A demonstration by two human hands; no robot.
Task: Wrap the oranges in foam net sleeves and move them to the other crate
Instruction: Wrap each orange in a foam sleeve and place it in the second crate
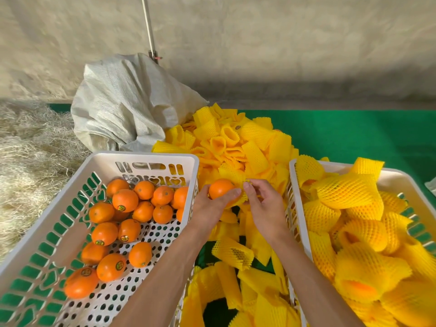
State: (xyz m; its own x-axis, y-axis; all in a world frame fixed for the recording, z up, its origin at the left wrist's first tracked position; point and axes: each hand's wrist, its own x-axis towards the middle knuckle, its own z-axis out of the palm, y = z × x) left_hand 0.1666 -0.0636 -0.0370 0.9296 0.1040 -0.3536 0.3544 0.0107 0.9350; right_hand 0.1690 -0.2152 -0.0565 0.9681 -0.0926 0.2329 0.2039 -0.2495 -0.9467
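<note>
My left hand [213, 204] grips a bare orange [220, 188] between the two crates. Touching that orange, my right hand [262, 204] pinches the edge of a yellow foam net sleeve [238, 179]. The white crate [151, 158] at left holds several unwrapped oranges [125, 200]. In the white crate [292, 185] at right lie several oranges wrapped in yellow sleeves [346, 190]. A heap of loose yellow sleeves [236, 142] spreads between and behind the crates.
A white woven sack [125, 102] slumps behind the left crate. Straw [30, 149] covers the floor at left. A green mat [354, 131] lies under everything, with a concrete wall behind and a thin pole [148, 27] leaning on it.
</note>
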